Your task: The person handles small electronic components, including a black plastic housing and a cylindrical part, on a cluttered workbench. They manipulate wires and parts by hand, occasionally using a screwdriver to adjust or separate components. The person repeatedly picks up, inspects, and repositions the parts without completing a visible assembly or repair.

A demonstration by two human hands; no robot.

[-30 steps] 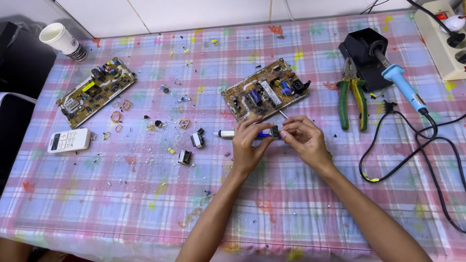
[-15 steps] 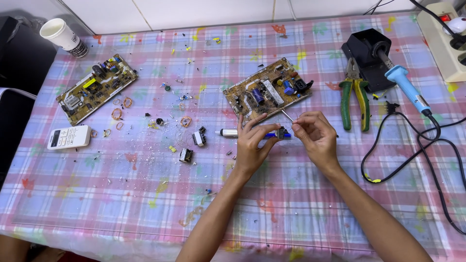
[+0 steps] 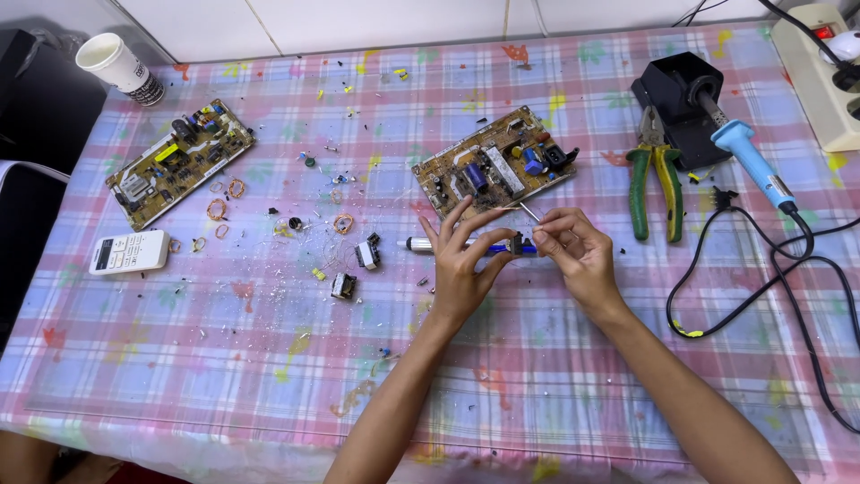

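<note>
My left hand (image 3: 459, 269) pinches a small dark component (image 3: 517, 241) between thumb and fingers, with the other fingers spread upward. My right hand (image 3: 578, 255) is right next to it, and its fingertips pinch a thin wire (image 3: 528, 211) that comes off the component. Both hands hover just in front of a brown circuit board (image 3: 497, 170). A white and blue pen-shaped tool (image 3: 421, 243) lies on the cloth under the hands, partly hidden by them.
A second circuit board (image 3: 175, 161), a paper cup (image 3: 116, 63) and a white remote (image 3: 130, 251) are at the left. Green pliers (image 3: 654, 184), a blue soldering iron (image 3: 752, 166) in a black stand (image 3: 672, 99), its cable (image 3: 717, 269) and a power strip (image 3: 820, 76) are at the right. Copper coils (image 3: 343, 223) and small parts (image 3: 367, 255) litter the middle.
Both hands stayed at the same spot by the board. My left fingers have spread wider and the right hand has drawn slightly away, with the thin wire showing between them.
</note>
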